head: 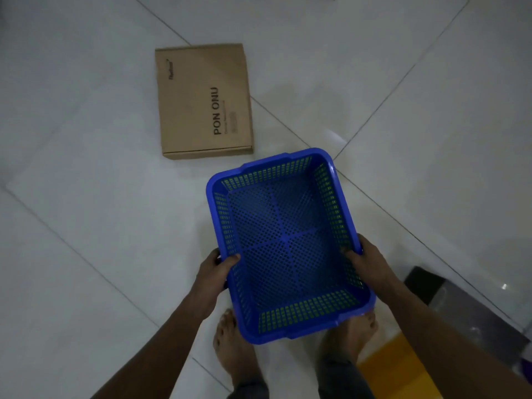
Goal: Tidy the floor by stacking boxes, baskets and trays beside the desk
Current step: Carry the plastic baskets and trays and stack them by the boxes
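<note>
A blue perforated plastic basket [288, 243] hangs in the air above my bare feet, with green showing through its side slots as if a second basket sits under it. My left hand [214, 273] grips its left rim, thumb inside. My right hand [367, 264] grips the right rim the same way. A flat brown cardboard box [203, 100] printed "PON ONU" lies on the white tiled floor beyond the basket, a short gap away from its far edge.
White floor tiles [86, 197] stretch to the left and far side. At the lower right lie a dark flat object [426, 286], a grey shiny sheet [472, 321] and a yellow item [397, 367]. My bare feet [233, 341] stand under the basket.
</note>
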Demonstrator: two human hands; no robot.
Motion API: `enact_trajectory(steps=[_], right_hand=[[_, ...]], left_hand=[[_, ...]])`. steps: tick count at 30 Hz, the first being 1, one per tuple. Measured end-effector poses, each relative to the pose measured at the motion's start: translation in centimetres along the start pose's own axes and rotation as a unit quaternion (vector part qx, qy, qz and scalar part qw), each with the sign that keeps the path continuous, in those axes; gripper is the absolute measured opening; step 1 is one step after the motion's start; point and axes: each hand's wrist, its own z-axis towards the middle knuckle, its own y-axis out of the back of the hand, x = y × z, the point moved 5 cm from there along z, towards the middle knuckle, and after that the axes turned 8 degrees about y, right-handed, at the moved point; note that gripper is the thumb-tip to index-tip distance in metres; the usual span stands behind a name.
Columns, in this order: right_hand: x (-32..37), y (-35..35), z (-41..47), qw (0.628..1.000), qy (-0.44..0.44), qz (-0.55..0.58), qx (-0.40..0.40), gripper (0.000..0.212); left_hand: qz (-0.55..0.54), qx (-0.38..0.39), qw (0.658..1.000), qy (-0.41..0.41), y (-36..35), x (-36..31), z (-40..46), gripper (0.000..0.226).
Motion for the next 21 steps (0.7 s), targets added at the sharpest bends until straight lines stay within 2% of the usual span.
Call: enact_trajectory(steps=[6,13,17,21], right_hand=[[7.3,0.7,-7.3,0.999,0.016,-0.015,0.024,0.046],[21.9,-0.7,-16.2,0.988,0.086,-0.083,0.092,0.045],[30.3,-3.4,-21.4,0.970,0.144,-0.129,0.145,0.043],[37.4,-8.0,-26.9,0.940,0.206,-0.181,0.205,0.043]], left_hand=[[-0.037,-0.006,0.999,-0.023,4.8,-1.3,-9.1,0.044],[-0.135,-0.050,0.988,-0.061,14.1,-1.6,-22.7,0.048],[-0.195,-0.097,0.973,-0.078,19.3,0.3,-30.0,0.063],[-0.279,-0.153,0.942,-0.108,24.2,4.3,-36.7,0.055]])
